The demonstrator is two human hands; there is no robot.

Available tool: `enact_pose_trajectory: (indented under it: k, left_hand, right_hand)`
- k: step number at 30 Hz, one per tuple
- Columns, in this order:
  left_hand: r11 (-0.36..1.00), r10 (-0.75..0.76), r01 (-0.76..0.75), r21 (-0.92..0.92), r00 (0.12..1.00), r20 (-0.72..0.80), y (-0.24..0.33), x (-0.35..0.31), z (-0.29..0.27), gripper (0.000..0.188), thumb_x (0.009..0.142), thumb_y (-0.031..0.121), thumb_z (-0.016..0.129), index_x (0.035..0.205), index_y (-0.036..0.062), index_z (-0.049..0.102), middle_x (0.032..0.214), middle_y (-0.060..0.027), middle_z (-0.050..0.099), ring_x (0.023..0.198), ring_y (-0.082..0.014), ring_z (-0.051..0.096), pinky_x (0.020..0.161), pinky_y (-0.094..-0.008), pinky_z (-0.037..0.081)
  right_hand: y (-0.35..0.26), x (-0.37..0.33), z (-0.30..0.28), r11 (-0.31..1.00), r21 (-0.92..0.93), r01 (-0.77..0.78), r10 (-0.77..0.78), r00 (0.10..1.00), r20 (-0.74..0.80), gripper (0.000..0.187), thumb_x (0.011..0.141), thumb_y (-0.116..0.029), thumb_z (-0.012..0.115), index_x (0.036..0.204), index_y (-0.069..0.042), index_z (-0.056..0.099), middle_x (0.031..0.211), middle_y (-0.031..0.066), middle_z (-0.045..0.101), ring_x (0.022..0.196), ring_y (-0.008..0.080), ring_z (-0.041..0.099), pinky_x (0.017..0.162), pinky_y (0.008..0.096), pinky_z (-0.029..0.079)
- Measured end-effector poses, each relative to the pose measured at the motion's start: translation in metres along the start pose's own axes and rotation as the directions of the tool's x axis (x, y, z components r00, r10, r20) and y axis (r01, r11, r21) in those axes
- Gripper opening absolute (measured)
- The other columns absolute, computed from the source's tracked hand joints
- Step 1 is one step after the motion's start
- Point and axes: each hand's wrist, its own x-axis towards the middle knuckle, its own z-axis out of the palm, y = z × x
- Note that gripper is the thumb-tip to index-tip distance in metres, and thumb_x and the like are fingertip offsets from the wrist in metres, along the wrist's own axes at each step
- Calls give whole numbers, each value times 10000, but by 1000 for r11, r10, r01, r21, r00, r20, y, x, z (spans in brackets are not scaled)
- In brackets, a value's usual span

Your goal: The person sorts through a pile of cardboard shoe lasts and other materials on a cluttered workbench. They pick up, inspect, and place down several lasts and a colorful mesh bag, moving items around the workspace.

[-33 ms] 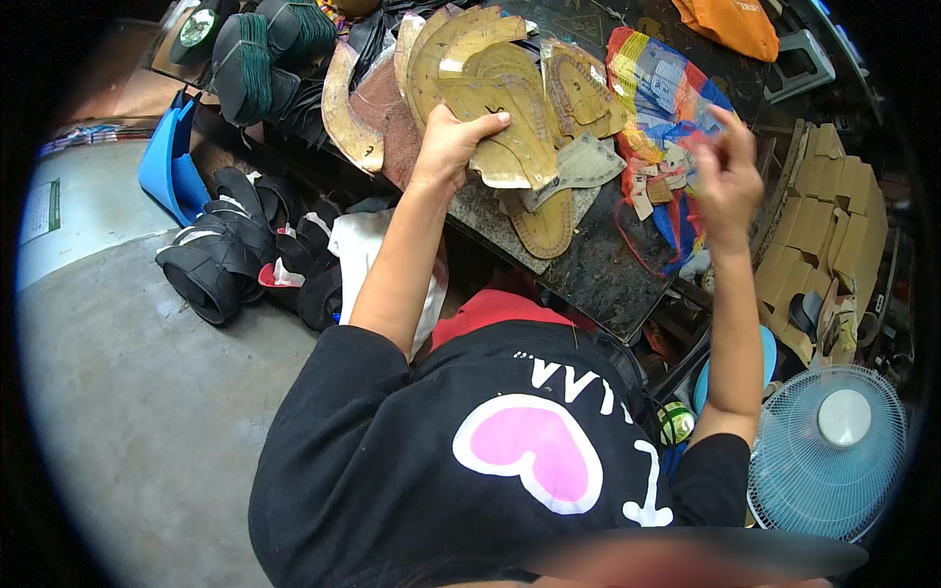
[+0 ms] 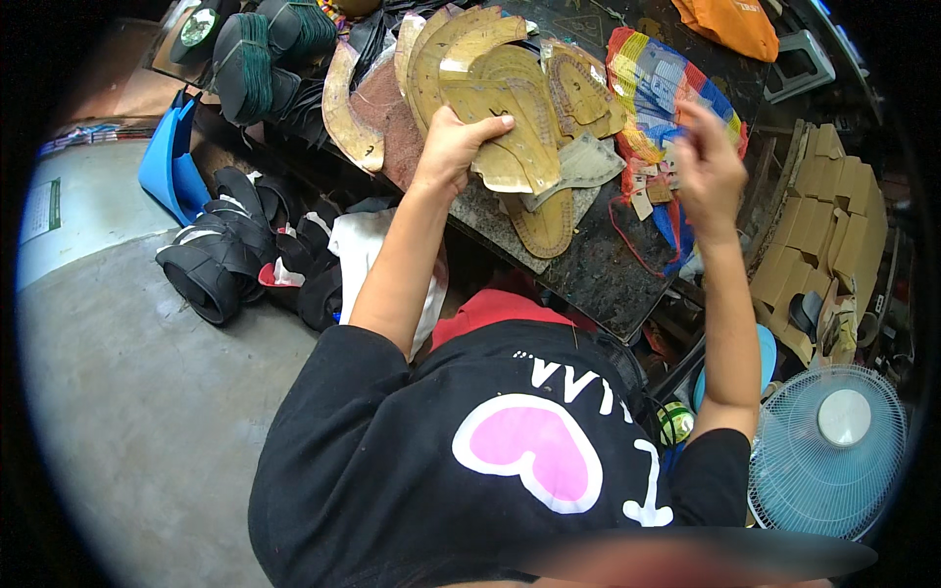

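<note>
My left hand (image 2: 456,152) is closed on a fanned stack of yellowish curved shoe pattern templates (image 2: 505,93), its thumb lying across the top one. Beneath the stack, a greyish pattern piece (image 2: 588,162) and a rounded yellowish template (image 2: 545,227) lie on a grey slab (image 2: 480,223) at the table's near edge. My right hand (image 2: 711,181) is raised over the right side of the table, beside a multicoloured plaid mesh bag (image 2: 637,83). Its fingers are bent, somewhat apart and partly blurred, and nothing shows in them.
Dark table (image 2: 613,284) under the work. At the far left lie dark rolls bound with green cord (image 2: 255,69); black shoe parts (image 2: 211,260) are heaped on the floor below. To the right stand stacked cardboard pieces (image 2: 809,230) and a fan (image 2: 843,421). An orange bag (image 2: 730,24) lies farther back.
My right hand has shifted a little left, its fingers now in front of the plaid bag. The left hand and the templates have hardly moved.
</note>
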Motion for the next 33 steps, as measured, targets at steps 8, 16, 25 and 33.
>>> enact_pose_trajectory:
  k: [8, 16, 25, 33]
  left_hand:
    - [995, -87, 78, 66, 986, 141, -13, -30, 3, 450, 740, 32, 754, 1153, -51, 597, 1037, -119, 686, 891, -178, 672, 813, -312, 547]
    - [996, -90, 84, 42, 981, 174, -7, -42, 1, 493, 732, 68, 784, 1170, -44, 587, 1066, -115, 674, 936, -183, 653, 874, -324, 523]
    - [953, -31, 88, -290, 980, 196, 7, -45, 3, 496, 741, 23, 767, 1197, -20, 576, 1085, -117, 667, 945, -203, 664, 862, -363, 555]
    - [987, 18, -19, -161, 1000, -11, 28, -55, -32, 457, 732, 7, 760, 1159, -19, 598, 1060, -106, 679, 901, -191, 672, 829, -348, 556]
  right_hand:
    - [38, 23, 126, 962, -269, -57, 142, 940, 311, 869, 704, -425, 791, 1384, -13, 441, 1251, 207, 535, 1206, 355, 485, 1004, 418, 419]
    - [56, 35, 124, 976, -201, -81, 153, 914, 375, 474, 791, -388, 729, 1151, -82, 687, 888, 115, 659, 841, 292, 639, 760, 395, 495]
    - [-21, 48, 66, 915, -285, 285, -310, 950, -43, 132, 831, -122, 660, 947, -132, 724, 935, 36, 690, 783, 224, 670, 678, 324, 532]
    - [-81, 14, 87, 783, -77, 617, -598, 782, 179, 214, 706, -105, 693, 921, -107, 702, 1046, 58, 670, 916, 226, 654, 748, 322, 544]
